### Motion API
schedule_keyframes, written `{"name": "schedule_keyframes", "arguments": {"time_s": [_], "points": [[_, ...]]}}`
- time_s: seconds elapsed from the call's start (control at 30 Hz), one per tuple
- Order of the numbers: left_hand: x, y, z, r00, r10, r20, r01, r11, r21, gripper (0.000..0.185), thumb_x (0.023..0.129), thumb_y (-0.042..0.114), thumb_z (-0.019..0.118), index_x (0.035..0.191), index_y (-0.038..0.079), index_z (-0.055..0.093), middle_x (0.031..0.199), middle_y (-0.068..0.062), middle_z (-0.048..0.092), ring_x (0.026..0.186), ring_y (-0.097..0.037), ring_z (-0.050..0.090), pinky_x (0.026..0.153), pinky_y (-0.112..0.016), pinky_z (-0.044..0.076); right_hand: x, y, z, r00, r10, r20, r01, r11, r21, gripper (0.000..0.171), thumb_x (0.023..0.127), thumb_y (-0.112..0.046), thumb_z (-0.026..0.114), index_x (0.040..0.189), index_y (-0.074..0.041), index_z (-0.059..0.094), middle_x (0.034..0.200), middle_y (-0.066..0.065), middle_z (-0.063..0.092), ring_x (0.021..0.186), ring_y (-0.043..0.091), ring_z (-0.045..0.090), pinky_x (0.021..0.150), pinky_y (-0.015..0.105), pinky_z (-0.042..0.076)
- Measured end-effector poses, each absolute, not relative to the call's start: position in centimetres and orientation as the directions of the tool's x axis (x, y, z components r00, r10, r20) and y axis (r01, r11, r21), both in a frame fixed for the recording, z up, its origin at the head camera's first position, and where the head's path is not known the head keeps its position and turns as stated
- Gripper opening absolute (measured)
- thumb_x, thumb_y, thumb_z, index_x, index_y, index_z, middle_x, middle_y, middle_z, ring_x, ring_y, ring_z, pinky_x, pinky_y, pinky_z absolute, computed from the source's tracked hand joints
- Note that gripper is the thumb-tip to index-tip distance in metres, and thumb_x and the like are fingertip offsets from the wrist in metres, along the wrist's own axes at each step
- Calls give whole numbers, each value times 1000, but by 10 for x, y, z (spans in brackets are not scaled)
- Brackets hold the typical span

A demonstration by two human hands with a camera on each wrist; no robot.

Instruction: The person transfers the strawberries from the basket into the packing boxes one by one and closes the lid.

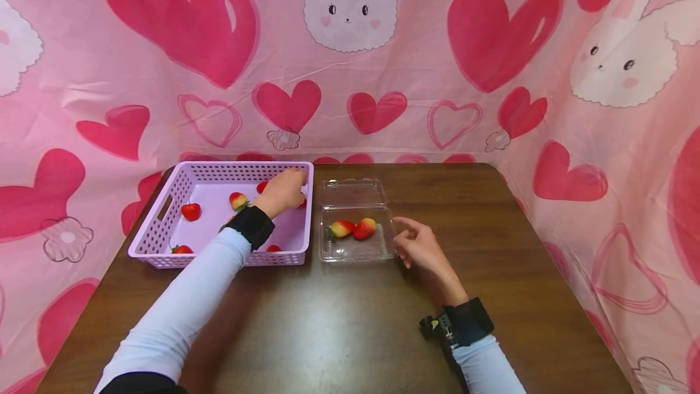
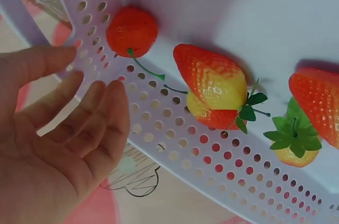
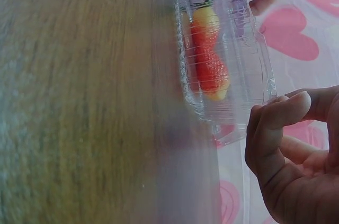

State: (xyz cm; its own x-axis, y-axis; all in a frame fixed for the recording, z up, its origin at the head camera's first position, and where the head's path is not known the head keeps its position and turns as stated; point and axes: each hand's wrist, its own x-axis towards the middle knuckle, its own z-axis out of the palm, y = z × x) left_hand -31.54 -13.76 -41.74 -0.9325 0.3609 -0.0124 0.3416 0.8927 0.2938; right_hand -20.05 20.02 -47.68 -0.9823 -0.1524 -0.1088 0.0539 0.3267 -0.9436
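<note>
Our left grip (image 1: 281,192) hangs loose and empty over the lilac basket (image 1: 164,256), while our right grip (image 1: 423,249), hold unclear, could skid the clear clamshell (image 1: 350,252) with one nudge.

Text: none legible | labels: none | brands: none | numbers: none | signs: none

Two red-and-yellow strawberries (image 1: 364,228) lie together in the clear open container (image 1: 352,252).
</note>
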Motion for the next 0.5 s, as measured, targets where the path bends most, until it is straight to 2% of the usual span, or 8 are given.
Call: {"name": "schedule_keyframes", "arguments": {"time_s": [0.23, 0.5], "points": [[-312, -141, -423, -921, 389, -16, 374, 896, 239, 19, 85, 0, 66, 103, -2, 70, 103, -21, 67, 98, -41, 66, 82, -56, 57, -198, 200, -475, -980, -155, -121, 66, 319, -945, 49, 100, 1, 62, 149, 1, 53, 69, 9, 57, 49, 19, 50, 47, 29, 50], [-312, -143, -432, -915, 403, -27, 390, 899, 197, 25, 89, 0, 67, 113, -1, 70, 112, -25, 65, 108, -45, 64, 89, -61, 55, -197, 200, -473, -982, -154, -113, 59, 315, -947, 49, 100, 0, 62, 149, 0, 54, 69, 10, 57, 49, 19, 51, 46, 29, 50]]}}
